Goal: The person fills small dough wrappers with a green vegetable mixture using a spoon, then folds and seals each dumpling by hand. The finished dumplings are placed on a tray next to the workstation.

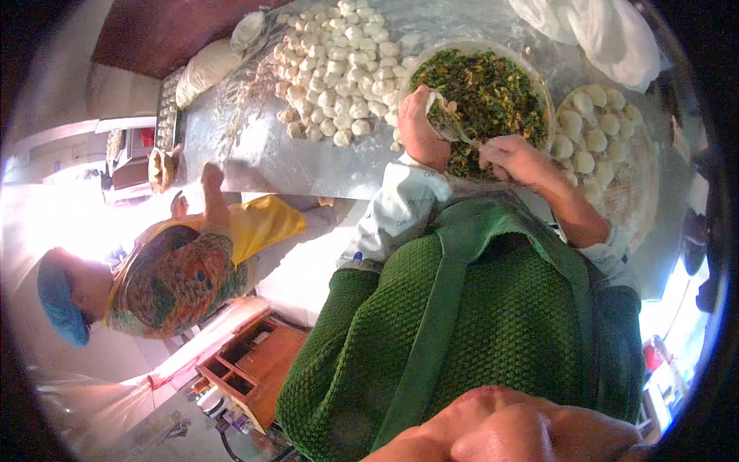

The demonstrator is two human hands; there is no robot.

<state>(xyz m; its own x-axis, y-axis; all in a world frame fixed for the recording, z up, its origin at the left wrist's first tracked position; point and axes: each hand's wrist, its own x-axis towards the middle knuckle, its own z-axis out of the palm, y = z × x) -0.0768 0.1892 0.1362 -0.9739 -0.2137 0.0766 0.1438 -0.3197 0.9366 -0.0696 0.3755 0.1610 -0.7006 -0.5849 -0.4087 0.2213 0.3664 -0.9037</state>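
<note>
Over the near left edge of a large bowl (551, 104) of chopped green filling (485, 86), my left hand (423, 130) cups a round dough wrapper (432, 107) with green filling on it. My right hand (517, 159) grips a thin utensil, its kind unclear, whose far end reaches the filling in the wrapper. Many small dough pieces (340, 69) lie heaped on the floured metal table to the left of the bowl. At the right, rows of round, pale filled buns (594, 138) sit on a round floured board (632, 190).
A metal worktable (277, 167) spans the front. A covered pale mass (208, 72) lies at its far left, near a tray of dough pieces (167, 110). White cloth (612, 40) lies at the far right. A co-worker (173, 271) stands at the left; a wooden drawer unit (260, 369) is behind.
</note>
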